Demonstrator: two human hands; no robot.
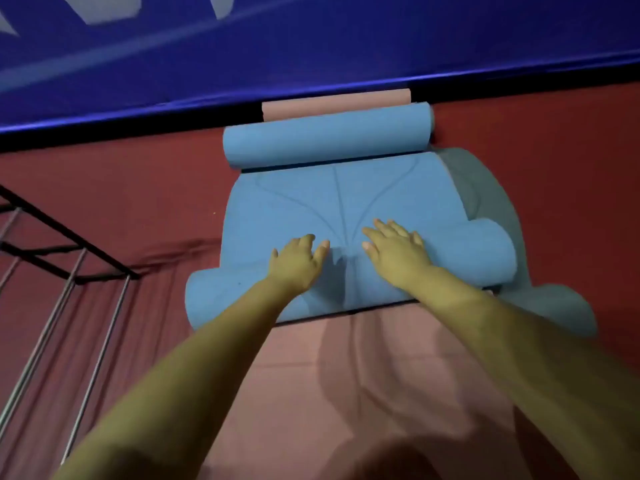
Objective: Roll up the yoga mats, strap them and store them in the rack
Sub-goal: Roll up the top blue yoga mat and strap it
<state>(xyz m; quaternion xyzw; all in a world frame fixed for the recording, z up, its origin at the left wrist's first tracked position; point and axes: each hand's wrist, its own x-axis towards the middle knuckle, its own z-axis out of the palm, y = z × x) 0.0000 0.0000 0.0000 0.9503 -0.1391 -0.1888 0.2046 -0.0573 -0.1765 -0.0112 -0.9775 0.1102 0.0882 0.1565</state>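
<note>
1. step in hand looks like rolling: the left hand (300, 259) and right hand (394, 252) press flat, fingers spread, gripping nothing, on the blue yoga mat (346, 202).
2. the rolled part lies right under both palms; the unrolled stretch runs ahead of the fingertips to a curled far end.
3. next move calls for even forward pushing; the rack (69, 258) stands left of the left hand.
</note>
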